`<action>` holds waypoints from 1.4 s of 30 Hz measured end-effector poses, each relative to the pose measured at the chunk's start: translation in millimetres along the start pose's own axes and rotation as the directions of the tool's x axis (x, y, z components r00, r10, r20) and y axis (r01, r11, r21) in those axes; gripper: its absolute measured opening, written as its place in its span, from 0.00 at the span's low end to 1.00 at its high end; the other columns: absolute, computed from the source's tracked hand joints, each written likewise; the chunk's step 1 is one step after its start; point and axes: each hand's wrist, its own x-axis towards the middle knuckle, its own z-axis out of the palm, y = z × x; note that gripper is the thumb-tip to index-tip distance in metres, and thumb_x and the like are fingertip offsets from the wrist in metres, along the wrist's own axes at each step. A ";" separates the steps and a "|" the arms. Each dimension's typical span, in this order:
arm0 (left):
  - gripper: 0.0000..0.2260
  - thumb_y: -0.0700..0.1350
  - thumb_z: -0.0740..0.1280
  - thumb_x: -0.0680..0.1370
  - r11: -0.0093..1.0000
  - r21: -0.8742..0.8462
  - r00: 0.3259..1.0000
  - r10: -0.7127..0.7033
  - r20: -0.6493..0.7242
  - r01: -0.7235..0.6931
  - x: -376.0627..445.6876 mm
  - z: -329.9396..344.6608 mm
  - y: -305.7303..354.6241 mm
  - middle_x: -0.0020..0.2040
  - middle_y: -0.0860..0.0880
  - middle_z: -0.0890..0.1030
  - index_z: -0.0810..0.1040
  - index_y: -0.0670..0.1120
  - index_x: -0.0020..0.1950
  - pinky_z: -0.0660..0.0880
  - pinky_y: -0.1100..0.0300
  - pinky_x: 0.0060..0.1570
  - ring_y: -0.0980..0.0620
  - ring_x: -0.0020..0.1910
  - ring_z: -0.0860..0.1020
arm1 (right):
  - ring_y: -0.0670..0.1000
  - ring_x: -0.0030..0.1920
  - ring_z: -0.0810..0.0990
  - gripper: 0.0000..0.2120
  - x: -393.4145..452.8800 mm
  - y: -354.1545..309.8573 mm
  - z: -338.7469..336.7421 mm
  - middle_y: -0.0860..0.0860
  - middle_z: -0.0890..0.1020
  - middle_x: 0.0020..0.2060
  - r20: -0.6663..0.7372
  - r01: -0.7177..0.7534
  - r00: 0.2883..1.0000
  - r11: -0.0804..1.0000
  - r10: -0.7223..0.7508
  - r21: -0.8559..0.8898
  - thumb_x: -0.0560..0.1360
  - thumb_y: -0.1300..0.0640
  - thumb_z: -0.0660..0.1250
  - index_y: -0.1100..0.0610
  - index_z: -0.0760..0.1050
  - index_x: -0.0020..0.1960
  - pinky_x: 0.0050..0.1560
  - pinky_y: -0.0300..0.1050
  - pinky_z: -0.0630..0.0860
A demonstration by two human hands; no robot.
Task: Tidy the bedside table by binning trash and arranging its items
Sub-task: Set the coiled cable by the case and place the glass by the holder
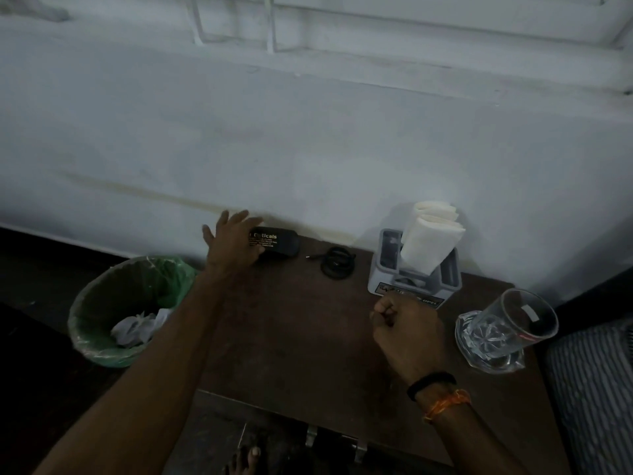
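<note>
Bedside table [291,337] against white wall [308,132]

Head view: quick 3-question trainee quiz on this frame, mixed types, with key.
1. True or false: the bin holds crumpled paper.
2. The left hand touches which item? A) glass B) black case C) coiled cable
3. Fill in: the white napkins stand in the grey ____.

Key: 1 true. 2 B. 3 holder. Note: the right hand is a fist over the table, holding nothing visible.
</note>
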 end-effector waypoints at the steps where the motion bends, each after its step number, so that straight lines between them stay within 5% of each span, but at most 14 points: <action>1: 0.29 0.45 0.73 0.73 1.000 -0.025 0.999 0.019 0.031 -0.019 1.4 1.1 -2.7 0.75 0.47 0.68 0.69 0.52 0.73 0.50 0.29 0.70 0.42 0.77 0.58 | 0.47 0.40 0.78 0.05 0.2 0.5 0.2 0.46 0.81 0.37 -0.013 0.009 1.000 1.000 -0.009 -0.003 0.72 0.59 0.71 0.51 0.77 0.39 0.42 0.41 0.72; 6: 0.26 0.43 0.73 0.73 0.986 -0.093 0.989 0.143 0.048 -0.138 1.5 10.5 -2.1 0.68 0.48 0.75 0.73 0.52 0.70 0.56 0.27 0.67 0.44 0.70 0.68 | 0.48 0.41 0.78 0.05 1.9 0.6 -0.3 0.47 0.80 0.39 -0.060 0.045 0.997 0.999 -0.045 0.002 0.72 0.59 0.70 0.52 0.77 0.39 0.43 0.45 0.76; 14: 0.27 0.41 0.72 0.72 0.980 -0.094 0.982 0.180 0.053 -0.175 -1.0 12.3 2.6 0.68 0.48 0.75 0.72 0.51 0.70 0.51 0.25 0.67 0.41 0.71 0.66 | 0.48 0.39 0.78 0.06 2.2 1.2 0.1 0.46 0.80 0.37 -0.092 0.047 0.995 0.999 -0.048 -0.013 0.71 0.60 0.71 0.52 0.76 0.38 0.41 0.43 0.74; 19: 0.32 0.44 0.72 0.70 0.994 -0.050 0.991 0.100 0.087 -0.096 -5.4 7.0 11.7 0.75 0.45 0.66 0.68 0.51 0.74 0.42 0.30 0.70 0.39 0.77 0.56 | 0.47 0.38 0.76 0.08 -0.8 8.5 -5.7 0.47 0.79 0.37 -0.102 0.061 0.993 0.998 -0.062 -0.018 0.71 0.61 0.71 0.52 0.75 0.38 0.41 0.40 0.69; 23: 0.30 0.54 0.66 0.66 0.945 -0.182 0.960 0.253 -0.122 -0.272 -16.8 5.1 39.9 0.66 0.43 0.75 0.74 0.47 0.67 0.64 0.43 0.68 0.40 0.67 0.71 | 0.46 0.36 0.73 0.08 -5.6 13.3 -14.6 0.47 0.77 0.36 -0.177 0.078 0.981 0.996 -0.083 -0.038 0.71 0.63 0.69 0.53 0.73 0.37 0.37 0.34 0.64; 29: 0.09 0.42 0.72 0.72 0.785 -0.263 0.814 0.466 -0.348 -0.561 -67.7 6.6 128.1 0.50 0.47 0.76 0.77 0.44 0.51 0.70 0.58 0.47 0.49 0.50 0.72 | 0.44 0.34 0.70 0.10 -25.6 21.5 -38.3 0.46 0.73 0.37 -0.265 0.067 0.962 0.998 -0.070 -0.021 0.72 0.62 0.69 0.52 0.69 0.38 0.34 0.30 0.63; 32: 0.03 0.45 0.70 0.75 0.676 -0.331 0.750 0.625 -0.215 -0.658 -98.5 10.4 168.2 0.42 0.53 0.77 0.76 0.48 0.43 0.72 0.59 0.42 0.55 0.42 0.73 | 0.47 0.37 0.73 0.09 -40.6 28.3 -59.7 0.49 0.76 0.38 -0.464 0.120 0.878 0.992 -0.120 -0.028 0.72 0.62 0.71 0.55 0.71 0.40 0.38 0.39 0.73; 36: 0.05 0.50 0.68 0.76 0.644 -0.374 0.682 0.730 0.040 -0.667 -133.2 37.4 196.7 0.48 0.54 0.79 0.78 0.51 0.49 0.77 0.59 0.48 0.58 0.46 0.76 | 0.51 0.44 0.74 0.05 -57.0 51.2 -85.5 0.55 0.77 0.43 -0.591 -0.007 0.806 0.998 0.040 0.059 0.69 0.63 0.67 0.58 0.72 0.43 0.44 0.35 0.66; 39: 0.12 0.49 0.69 0.76 0.682 -0.374 0.693 0.710 0.129 -0.629 -141.6 56.6 204.6 0.55 0.51 0.79 0.78 0.49 0.58 0.75 0.60 0.53 0.54 0.52 0.77 | 0.54 0.46 0.76 0.12 -64.6 78.9 -91.0 0.56 0.77 0.45 -0.485 -0.233 0.811 0.941 0.328 0.247 0.67 0.64 0.72 0.55 0.70 0.44 0.43 0.34 0.66; 42: 0.19 0.49 0.69 0.76 0.721 -0.382 0.722 0.671 0.172 -0.579 -144.0 69.6 209.7 0.62 0.49 0.77 0.75 0.47 0.65 0.71 0.61 0.60 0.51 0.59 0.76 | 0.57 0.50 0.77 0.17 -64.7 115.1 -76.3 0.56 0.78 0.47 -0.279 -0.407 0.841 0.882 0.464 0.238 0.64 0.50 0.76 0.54 0.70 0.43 0.48 0.47 0.73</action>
